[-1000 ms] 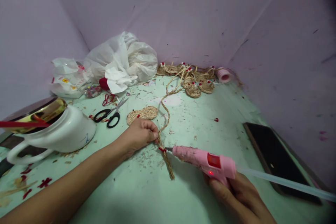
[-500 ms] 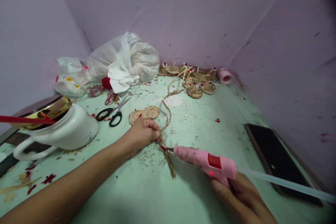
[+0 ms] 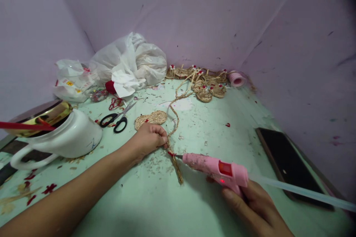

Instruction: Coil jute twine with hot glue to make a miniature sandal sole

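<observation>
Between thumb and fingers, my left hand [image 3: 152,137] pinches a braided straw cord [image 3: 174,116] near its close end. Red thread [image 3: 171,154] is tied round the cord just below those fingers, and the short tail beyond it lies on the table. My right hand [image 3: 251,205] is wrapped round a pink hot glue gun [image 3: 215,164] with a lit red lamp. Its metal nozzle is at the red thread; whether it touches, I cannot tell. A clear glue stick [image 3: 300,190] juts from the gun's back. Behind my left hand lies a coiled straw sole shape [image 3: 151,118].
Black-handled scissors [image 3: 118,118] lie left of the cord. A white mug [image 3: 80,135] stands far left, a dark phone [image 3: 289,166] far right. Along the back wall are plastic bags [image 3: 130,61], several straw pieces with red and white beads [image 3: 204,94], and a pink roll [image 3: 237,79].
The whole view has shifted slightly, so things sit a little further left. Both hands keep their grips, and the nozzle stays at the red thread.
</observation>
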`<state>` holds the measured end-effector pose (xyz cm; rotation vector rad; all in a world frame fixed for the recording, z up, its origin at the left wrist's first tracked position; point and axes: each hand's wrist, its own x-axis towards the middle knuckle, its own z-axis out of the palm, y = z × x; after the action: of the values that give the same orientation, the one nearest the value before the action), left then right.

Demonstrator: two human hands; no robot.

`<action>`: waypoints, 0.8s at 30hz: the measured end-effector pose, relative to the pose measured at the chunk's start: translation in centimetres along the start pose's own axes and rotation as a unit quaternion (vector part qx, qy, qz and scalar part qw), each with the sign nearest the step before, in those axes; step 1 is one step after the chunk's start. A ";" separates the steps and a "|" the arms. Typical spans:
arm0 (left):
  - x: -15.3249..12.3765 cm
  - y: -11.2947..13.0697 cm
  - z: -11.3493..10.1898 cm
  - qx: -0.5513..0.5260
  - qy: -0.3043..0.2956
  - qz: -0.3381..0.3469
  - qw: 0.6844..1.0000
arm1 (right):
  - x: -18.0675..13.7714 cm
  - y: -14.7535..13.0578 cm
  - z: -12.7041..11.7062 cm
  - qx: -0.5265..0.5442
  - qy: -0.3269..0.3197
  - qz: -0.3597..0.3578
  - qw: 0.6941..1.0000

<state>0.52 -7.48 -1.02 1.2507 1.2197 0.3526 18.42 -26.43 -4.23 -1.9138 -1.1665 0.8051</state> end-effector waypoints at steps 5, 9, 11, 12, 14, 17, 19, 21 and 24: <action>0.1 -0.2 0.0 -0.002 -0.008 0.008 1.000 | 0.3 0.2 0.2 -0.011 0.012 -0.015 1.000; 0.0 -0.1 0.1 -0.003 -0.010 0.013 1.000 | 0.9 0.3 0.2 -0.007 -0.017 -0.046 0.999; 0.0 -0.1 0.1 -0.003 -0.009 0.015 1.000 | 1.1 0.3 0.2 -0.006 -0.021 -0.053 0.998; 0.0 0.0 0.1 -0.003 -0.009 0.015 1.000 | 1.3 0.3 0.2 -0.010 -0.023 -0.056 0.998; -0.1 -0.1 0.1 -0.003 -0.010 0.015 1.000 | 1.5 0.2 0.3 -0.031 -0.040 -0.065 0.997; 0.0 -0.2 0.0 -0.002 -0.009 0.016 1.000 | 1.6 0.0 0.4 -0.053 -0.062 -0.078 0.994; 0.0 -0.3 0.0 -0.002 -0.008 0.017 1.000 | 1.6 -0.3 0.5 -0.049 -0.061 -0.080 0.994; 0.1 -0.2 0.1 -0.003 -0.006 0.017 1.000 | 1.4 -0.5 0.7 -0.034 -0.038 -0.069 0.996; 0.1 -0.2 0.1 -0.004 -0.004 0.015 1.000 | 1.0 -0.9 0.9 -0.013 -0.005 -0.047 0.999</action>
<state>0.57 -7.52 -1.21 1.2621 1.1930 0.3735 17.72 -24.98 -4.13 -1.8626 -1.2699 0.7524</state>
